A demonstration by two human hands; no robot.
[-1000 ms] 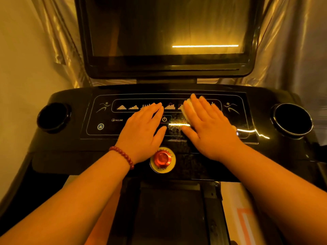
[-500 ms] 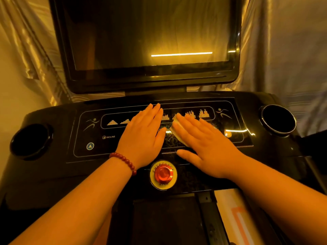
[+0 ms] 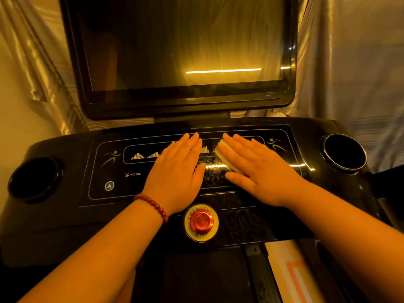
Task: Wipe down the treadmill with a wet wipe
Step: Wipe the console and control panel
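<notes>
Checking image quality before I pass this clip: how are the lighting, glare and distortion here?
Head view: strong amber cast overall; a bright light strip reflects in the dark screen and glares off the glossy control panel beside the wet wipe under the right hand; straight edges bow from the wide lens; the lower left sinks into near-black shadow.

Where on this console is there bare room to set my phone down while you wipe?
Bare panel lies between the left cup holder and the left hand, around the INCLINE label. The centre is crowded: both hands, the wet wipe under the right hand, the emergency stop button just below.
</notes>
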